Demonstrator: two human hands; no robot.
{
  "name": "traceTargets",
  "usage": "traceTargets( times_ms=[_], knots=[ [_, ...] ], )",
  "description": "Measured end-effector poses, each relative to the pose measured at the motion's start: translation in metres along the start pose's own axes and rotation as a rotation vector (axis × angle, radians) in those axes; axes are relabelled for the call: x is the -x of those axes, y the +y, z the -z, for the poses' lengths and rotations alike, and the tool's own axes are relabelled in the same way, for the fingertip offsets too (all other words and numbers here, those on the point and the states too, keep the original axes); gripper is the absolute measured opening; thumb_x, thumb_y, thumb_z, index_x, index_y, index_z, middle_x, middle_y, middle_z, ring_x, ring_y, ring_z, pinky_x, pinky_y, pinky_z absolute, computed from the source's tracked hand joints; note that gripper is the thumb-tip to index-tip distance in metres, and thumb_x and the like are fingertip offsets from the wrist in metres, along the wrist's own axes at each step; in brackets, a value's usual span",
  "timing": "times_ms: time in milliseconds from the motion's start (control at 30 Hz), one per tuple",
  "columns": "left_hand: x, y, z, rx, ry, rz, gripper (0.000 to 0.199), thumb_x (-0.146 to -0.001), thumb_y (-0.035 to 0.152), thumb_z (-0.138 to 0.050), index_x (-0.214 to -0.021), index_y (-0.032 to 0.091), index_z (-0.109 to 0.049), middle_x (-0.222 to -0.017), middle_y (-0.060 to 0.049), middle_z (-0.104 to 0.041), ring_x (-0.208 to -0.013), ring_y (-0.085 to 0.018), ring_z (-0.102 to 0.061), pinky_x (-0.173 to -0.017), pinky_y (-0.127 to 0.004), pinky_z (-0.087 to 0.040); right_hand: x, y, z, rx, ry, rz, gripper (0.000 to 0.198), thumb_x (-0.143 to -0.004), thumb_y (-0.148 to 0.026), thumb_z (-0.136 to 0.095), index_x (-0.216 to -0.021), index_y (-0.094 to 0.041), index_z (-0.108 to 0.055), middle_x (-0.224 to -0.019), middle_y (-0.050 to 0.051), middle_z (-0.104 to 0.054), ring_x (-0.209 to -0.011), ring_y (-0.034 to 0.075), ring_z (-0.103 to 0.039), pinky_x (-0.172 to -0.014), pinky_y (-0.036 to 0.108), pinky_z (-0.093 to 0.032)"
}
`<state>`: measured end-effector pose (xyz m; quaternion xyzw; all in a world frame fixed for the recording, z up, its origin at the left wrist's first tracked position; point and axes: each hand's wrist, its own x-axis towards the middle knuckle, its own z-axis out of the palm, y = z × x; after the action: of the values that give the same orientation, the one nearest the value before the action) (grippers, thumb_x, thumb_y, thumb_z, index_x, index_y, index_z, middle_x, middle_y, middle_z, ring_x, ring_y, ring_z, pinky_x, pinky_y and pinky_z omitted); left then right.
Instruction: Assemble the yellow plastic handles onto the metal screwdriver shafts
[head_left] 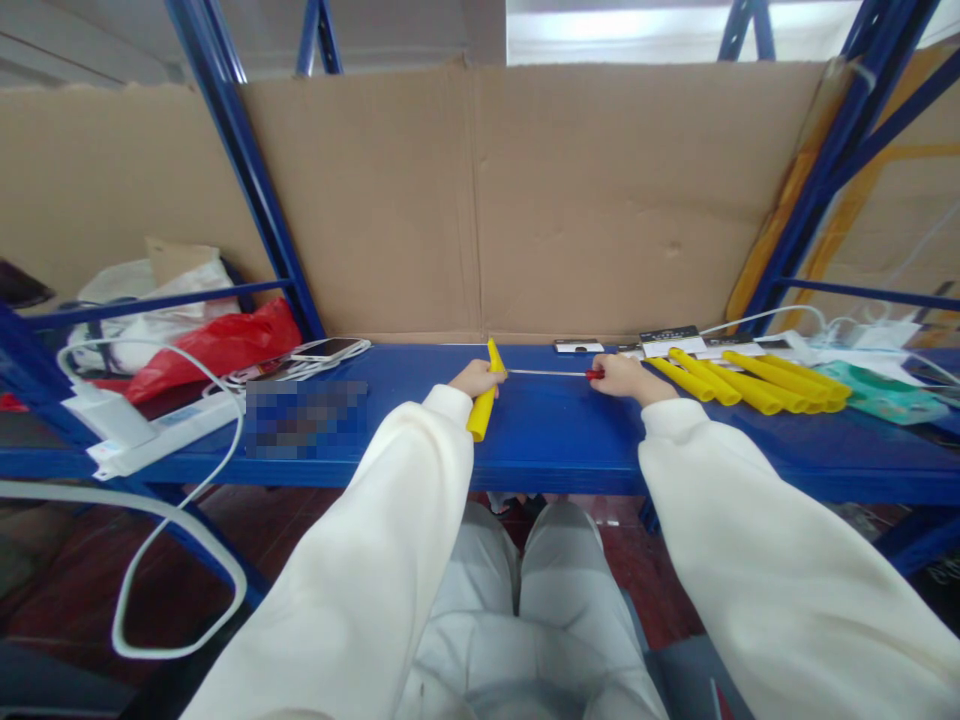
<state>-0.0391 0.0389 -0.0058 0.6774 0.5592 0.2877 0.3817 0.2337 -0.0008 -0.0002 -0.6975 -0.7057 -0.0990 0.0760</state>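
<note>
My left hand (478,379) is closed around a yellow tapered tube (484,408), which stands tilted over the blue shelf. In my right hand (628,378) is a screwdriver (551,373) with a red handle and a long thin metal shaft. The shaft points left, and its tip meets the tube near my left fingers; whether it enters the tube I cannot tell. To the right of my right hand, several more yellow tubes (750,383) lie side by side on the shelf.
The blue shelf (420,460) has a cardboard sheet (600,200) behind it. Small black-and-white boxes (671,340) and a green packet (885,392) lie on the right. At left are a power strip (169,435), a phone (330,348), white cables and a red bag (217,345).
</note>
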Motion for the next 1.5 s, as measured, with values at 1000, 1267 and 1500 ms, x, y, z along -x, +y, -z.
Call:
traceTargets(
  times_ms=[1000,1267,1500],
  knots=[
    [0.002,0.002,0.000,0.006,0.004,0.018,0.018,-0.083,0.009,-0.058,-0.067,0.014,-0.064,-0.046,0.002,-0.056,-0.042,-0.012,-0.052,-0.050,-0.022,-0.045,0.006,0.002,0.011,0.015,-0.067,-0.059,0.019,-0.082,-0.025,-0.060,-0.096,-0.021,-0.073,-0.099,0.010,-0.076,-0.098,0.028,-0.070,-0.090,0.039,-0.048],
    [0.003,0.003,0.000,0.024,0.006,0.002,0.018,-0.082,0.009,-0.058,-0.066,0.014,-0.063,-0.044,0.002,-0.056,-0.042,-0.012,-0.053,-0.052,-0.022,-0.047,0.007,0.000,0.011,-0.053,-0.164,-0.093,0.023,-0.081,-0.022,-0.060,-0.100,-0.021,-0.073,-0.102,0.009,-0.076,-0.098,0.027,-0.069,-0.088,0.037,-0.048],
    [0.006,0.005,-0.001,0.055,0.021,0.010,0.015,-0.083,0.009,-0.058,-0.071,0.014,-0.065,-0.043,0.003,-0.054,-0.040,-0.012,-0.051,-0.049,-0.021,-0.045,0.003,-0.006,0.006,-0.161,-0.158,-0.013,0.033,-0.082,-0.018,-0.057,-0.112,-0.021,-0.071,-0.112,0.009,-0.075,-0.099,0.024,-0.070,-0.086,0.033,-0.050]
  ],
)
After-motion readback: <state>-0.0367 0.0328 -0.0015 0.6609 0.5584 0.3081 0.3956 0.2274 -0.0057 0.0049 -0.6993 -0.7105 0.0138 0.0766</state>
